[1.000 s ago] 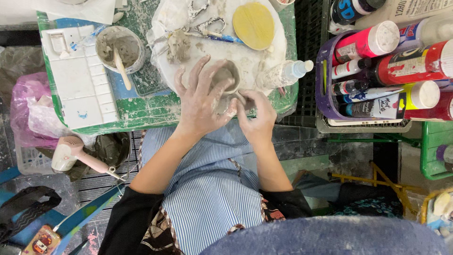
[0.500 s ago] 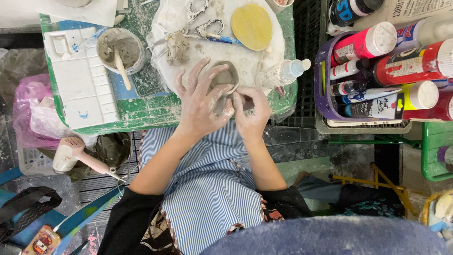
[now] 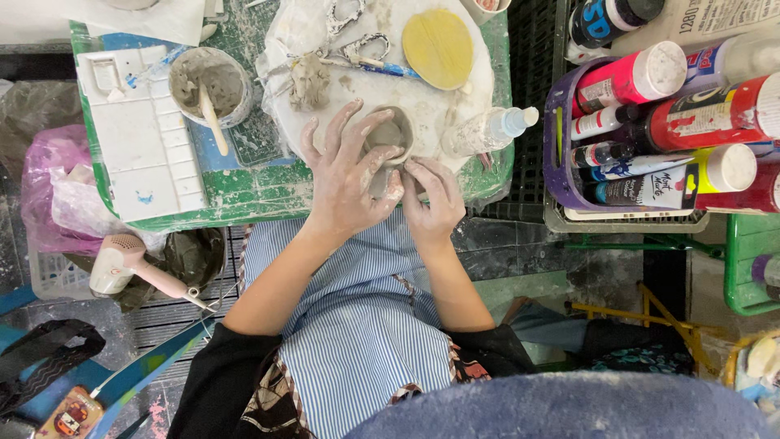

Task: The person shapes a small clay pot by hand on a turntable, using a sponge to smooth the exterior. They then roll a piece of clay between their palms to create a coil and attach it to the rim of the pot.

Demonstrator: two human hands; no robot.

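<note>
A small clay bowl (image 3: 388, 136) sits near the front edge of the bench (image 3: 244, 191), on a round board (image 3: 422, 97). The left hand (image 3: 345, 175) cups the bowl from the left; the right hand (image 3: 431, 195) touches it from the near right. Behind the bowl on the board lie a clay lump (image 3: 309, 81), scissors (image 3: 357, 50) and a flat disc (image 3: 439, 47). A squeeze bottle (image 3: 487, 130) lies right of the bowl. Left of the board stands a cup (image 3: 210, 85) with a stick (image 3: 213, 118) in it, and further left a palette (image 3: 134, 134). Right of the bench, a basket (image 3: 561, 154) holds paint bottles (image 3: 650, 106). Below the bench's left end, a hair dryer (image 3: 130, 264) lies on the floor.
</note>
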